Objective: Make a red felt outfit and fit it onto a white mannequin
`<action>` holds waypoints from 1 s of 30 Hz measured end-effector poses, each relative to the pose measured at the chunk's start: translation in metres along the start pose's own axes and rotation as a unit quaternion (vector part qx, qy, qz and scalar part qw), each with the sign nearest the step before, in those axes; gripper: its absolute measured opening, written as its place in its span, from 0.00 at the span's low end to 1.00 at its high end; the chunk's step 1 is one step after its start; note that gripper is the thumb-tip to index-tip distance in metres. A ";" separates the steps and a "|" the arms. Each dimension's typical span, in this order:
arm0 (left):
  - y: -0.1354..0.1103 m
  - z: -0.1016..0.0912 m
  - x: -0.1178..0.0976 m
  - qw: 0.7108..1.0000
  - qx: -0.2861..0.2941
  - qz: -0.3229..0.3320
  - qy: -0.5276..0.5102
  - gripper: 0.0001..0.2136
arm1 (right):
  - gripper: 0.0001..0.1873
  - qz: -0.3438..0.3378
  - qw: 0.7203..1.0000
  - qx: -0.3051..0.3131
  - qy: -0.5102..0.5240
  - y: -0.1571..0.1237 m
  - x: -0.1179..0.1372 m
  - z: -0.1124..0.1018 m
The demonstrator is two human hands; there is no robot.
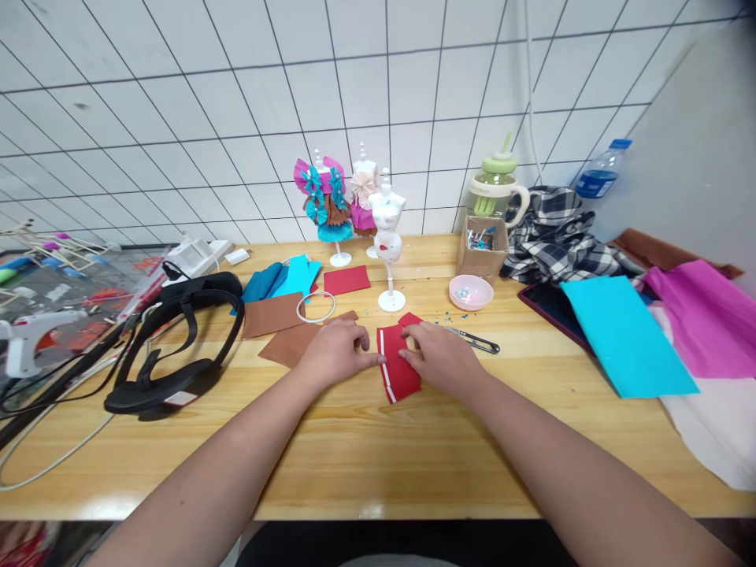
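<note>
White tiled wall behind; wood table, back edge against it. Left hand: fingers half open, nothing grasped. Right hand: fingers slightly parted on red piece, grip cannot be told; piece midway between front and back edges. White strip along its left side.
</note>
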State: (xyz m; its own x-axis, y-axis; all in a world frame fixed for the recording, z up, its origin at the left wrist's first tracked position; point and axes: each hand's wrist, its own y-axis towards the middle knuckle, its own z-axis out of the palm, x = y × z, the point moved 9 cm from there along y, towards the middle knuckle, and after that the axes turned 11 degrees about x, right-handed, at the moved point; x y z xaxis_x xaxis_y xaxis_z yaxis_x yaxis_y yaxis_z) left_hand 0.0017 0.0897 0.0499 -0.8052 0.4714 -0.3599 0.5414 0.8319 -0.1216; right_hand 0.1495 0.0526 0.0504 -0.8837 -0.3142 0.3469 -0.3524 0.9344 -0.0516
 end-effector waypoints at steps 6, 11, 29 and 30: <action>0.001 0.006 -0.010 0.999 0.017 0.013 0.027 0.21 | 0.02 0.022 0.998 0.025 0.055 0.009 -0.004 0.015; -0.001 0.005 0.001 0.982 0.009 -0.035 -0.184 0.23 | 0.02 0.025 0.979 -0.107 0.173 0.002 -0.014 -0.012; -0.002 0.028 -0.004 0.841 0.040 -0.046 -0.538 0.16 | 0.09 -0.108 0.944 -0.292 0.109 -0.030 0.017 -0.052; -0.003 0.026 -0.007 0.847 0.037 -0.040 -0.530 0.16 | 0.06 -0.133 0.946 -0.289 0.062 -0.033 0.025 -0.054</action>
State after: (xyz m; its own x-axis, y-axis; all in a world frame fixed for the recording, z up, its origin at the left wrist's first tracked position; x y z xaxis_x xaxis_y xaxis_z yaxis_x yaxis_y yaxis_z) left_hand 0.0119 0.0766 0.0290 -0.1929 -0.1457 -0.9703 0.5400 0.8099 -0.2290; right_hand 0.1553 0.0230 0.1116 -0.7319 -0.5629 0.3840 -0.2987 0.7716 0.5616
